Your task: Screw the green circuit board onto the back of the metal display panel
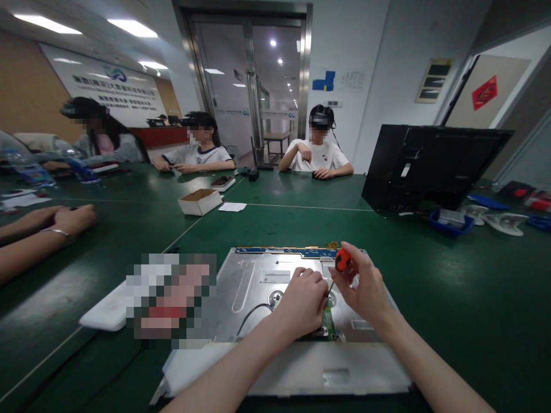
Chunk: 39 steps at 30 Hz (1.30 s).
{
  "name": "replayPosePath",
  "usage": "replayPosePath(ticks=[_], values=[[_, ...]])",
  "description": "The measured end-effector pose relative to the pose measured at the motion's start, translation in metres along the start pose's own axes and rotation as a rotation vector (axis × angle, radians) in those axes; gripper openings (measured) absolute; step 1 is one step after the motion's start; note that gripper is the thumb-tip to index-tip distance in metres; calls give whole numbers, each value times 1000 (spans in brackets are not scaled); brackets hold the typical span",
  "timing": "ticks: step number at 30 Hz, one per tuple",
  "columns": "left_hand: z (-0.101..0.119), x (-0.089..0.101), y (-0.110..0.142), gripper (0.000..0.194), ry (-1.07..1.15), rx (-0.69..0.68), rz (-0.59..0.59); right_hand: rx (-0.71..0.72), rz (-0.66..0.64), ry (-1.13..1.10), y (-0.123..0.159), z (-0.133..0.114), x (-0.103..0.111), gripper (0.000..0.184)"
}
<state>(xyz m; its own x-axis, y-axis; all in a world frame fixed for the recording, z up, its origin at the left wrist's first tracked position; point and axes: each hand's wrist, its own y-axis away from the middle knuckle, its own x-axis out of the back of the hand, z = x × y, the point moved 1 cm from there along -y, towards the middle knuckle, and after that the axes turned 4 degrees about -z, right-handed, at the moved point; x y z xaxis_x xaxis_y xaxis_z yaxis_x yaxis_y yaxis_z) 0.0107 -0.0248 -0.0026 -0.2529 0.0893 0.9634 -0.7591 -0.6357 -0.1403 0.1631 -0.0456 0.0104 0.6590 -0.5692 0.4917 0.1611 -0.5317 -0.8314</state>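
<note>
The panel (258, 269) lies metal back up on the green table (430, 275), directly in front of the worker, and both bare hands are over it. The right hand (361, 287), above the panel's right half, has thumb and fingertips closed on the orange-and-black handle of a screwdriver (342, 260); the shaft slants down toward the green board (330, 324) on the panel. The left hand (301, 301) sits over the middle of the panel, palm down, knuckles up, its fingers curled in by the screwdriver's shaft. Its fingertips are hidden from me, so I can't tell whether they pinch anything or just rest there. A dark cable (250, 312) curves across the metal beside that wrist, and a blue strip (279, 251) runs along the panel's far edge. Left of the panel is a white slab (105, 312); beyond it to the left, an open box (200, 203); beyond it to the right, a big black monitor (434, 166). Across from the panel sits a co-worker (321, 155) in a white shirt.
</note>
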Motion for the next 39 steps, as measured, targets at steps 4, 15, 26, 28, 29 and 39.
replayPosePath(ticks=[4,15,26,28,29,39], values=[[0,0,0,13,3,-7,0,21,-17,-17,-1,-2,2,53],[0,0,0,12,-19,0,-8,-6,-11,-16,-1,-1,0,53],[1,0,0,15,-9,-15,5,-13,-59,-59,0,-3,2,55],[1,0,0,16,-16,-17,3,-24,-57,-62,0,-3,2,55],[1,0,0,16,-19,-16,3,-30,-54,-56,0,-3,2,55],[1,0,-1,13,-21,4,-3,2,-9,-14,1,0,0,52]])
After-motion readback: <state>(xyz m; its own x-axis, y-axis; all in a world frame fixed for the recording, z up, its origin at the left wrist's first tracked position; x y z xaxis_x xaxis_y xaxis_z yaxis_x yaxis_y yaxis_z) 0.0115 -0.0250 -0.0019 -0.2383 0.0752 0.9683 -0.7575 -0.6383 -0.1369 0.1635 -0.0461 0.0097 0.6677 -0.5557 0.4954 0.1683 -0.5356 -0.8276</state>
